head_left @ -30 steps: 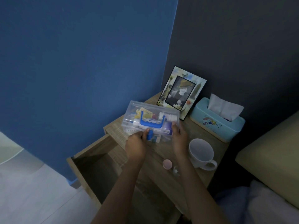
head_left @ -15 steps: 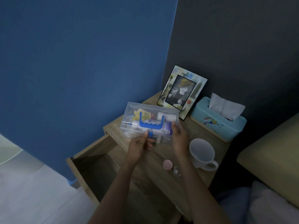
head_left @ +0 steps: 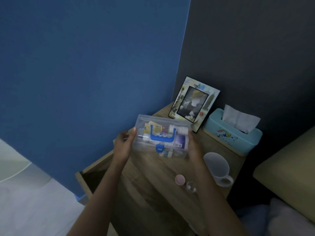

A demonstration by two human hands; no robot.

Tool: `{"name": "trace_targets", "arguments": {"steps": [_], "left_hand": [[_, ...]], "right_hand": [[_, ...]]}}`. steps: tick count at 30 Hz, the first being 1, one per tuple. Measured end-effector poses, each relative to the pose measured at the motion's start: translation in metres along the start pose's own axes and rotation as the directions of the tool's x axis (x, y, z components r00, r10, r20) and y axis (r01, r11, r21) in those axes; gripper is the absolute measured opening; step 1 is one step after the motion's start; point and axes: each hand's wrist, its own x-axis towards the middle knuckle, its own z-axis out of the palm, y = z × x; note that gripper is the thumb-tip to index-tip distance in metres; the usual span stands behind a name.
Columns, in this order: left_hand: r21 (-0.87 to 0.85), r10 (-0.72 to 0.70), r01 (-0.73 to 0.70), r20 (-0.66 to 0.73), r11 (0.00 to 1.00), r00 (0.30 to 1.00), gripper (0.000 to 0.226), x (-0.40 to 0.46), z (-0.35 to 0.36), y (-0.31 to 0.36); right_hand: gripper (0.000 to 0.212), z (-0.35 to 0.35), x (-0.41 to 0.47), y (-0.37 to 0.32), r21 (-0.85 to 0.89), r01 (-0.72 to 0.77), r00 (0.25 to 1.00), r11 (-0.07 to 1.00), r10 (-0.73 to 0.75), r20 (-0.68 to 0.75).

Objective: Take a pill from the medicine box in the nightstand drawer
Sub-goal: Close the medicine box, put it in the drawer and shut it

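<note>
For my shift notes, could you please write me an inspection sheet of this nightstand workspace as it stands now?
Surface: wooden nightstand, its drawer open at the left.
Job's things: clear medicine box, blue latch shut, held above the top.
Clutter: photo frame, tissue box, white mug, pink cap, small clear container.
Grippers: left hand and right hand grip the box's ends.
Cables: nothing seen.
Surroundings: blue wall, dark wall, bed at the right.

From my remote feed: two bare forearms, no sleeves, left hand (head_left: 124, 142) and right hand (head_left: 194, 149) ungloved; no rings or watch that I can discern in dim light.
</note>
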Motion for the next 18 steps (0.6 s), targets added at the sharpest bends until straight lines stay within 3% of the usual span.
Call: {"name": "trace_targets", "arguments": {"steps": [5,9,14,18], "left_hand": [[-0.04,-0.016,0.021,0.121,0.999,0.993,0.023,0.017,0.009,0.012],[0.007,-0.095,0.094,0.133,0.996,0.987,0.022,0.028,0.003,0.016],[-0.014,-0.134,0.139,0.185,0.99,0.974,0.037,0.024,-0.024,0.034],[-0.02,-0.123,0.131,0.221,0.991,0.967,0.03,0.015,-0.055,0.044]], "right_hand": [[0.057,0.0,-0.01,-0.009,-0.101,-0.059,0.997,0.993,0.062,0.034],[0.045,0.0,-0.025,-0.011,-0.01,-0.096,0.993,0.995,0.096,0.07],[0.034,0.007,-0.064,0.001,0.108,-0.08,0.996,0.991,0.075,0.052],[0.04,0.021,-0.105,0.02,0.131,-0.076,0.997,0.989,0.074,0.014]]}}
